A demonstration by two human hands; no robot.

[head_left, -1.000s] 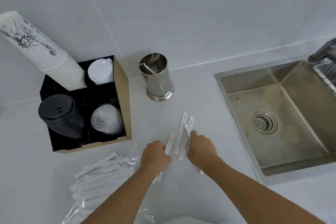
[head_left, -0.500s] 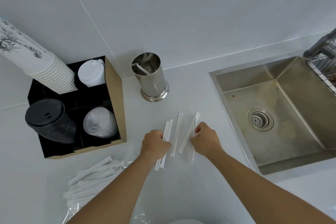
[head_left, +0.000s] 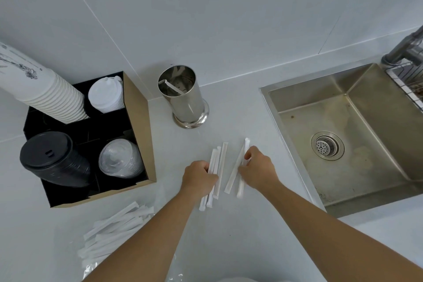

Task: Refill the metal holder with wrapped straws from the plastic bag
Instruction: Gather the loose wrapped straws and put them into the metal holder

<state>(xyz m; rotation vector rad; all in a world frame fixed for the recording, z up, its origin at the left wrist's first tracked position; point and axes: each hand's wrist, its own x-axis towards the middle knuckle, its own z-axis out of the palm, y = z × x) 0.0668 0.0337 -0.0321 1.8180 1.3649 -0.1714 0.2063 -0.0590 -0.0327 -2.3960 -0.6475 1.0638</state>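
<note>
The shiny metal holder [head_left: 185,101] stands upright near the back wall with one wrapped straw leaning inside it. Several white wrapped straws lie on the counter in front of it, in two small groups. My left hand [head_left: 198,177] is curled around the left group of straws [head_left: 216,167]. My right hand [head_left: 258,168] pinches the right group of straws [head_left: 238,171] between thumb and fingers. The clear plastic bag [head_left: 107,236] with several more wrapped straws lies at the lower left, partly behind my left forearm.
A brown box [head_left: 137,126] with black dividers at the left holds stacked paper cups [head_left: 43,89], white lids, black lids [head_left: 52,158] and clear lids. A steel sink [head_left: 343,135] with a drain is sunk into the counter at the right, a faucet and wire rack at its far corner.
Both hands have drawn the loose straws into two tighter groups. The right hand's straws have swung more upright, and the camera view has shifted slightly.
</note>
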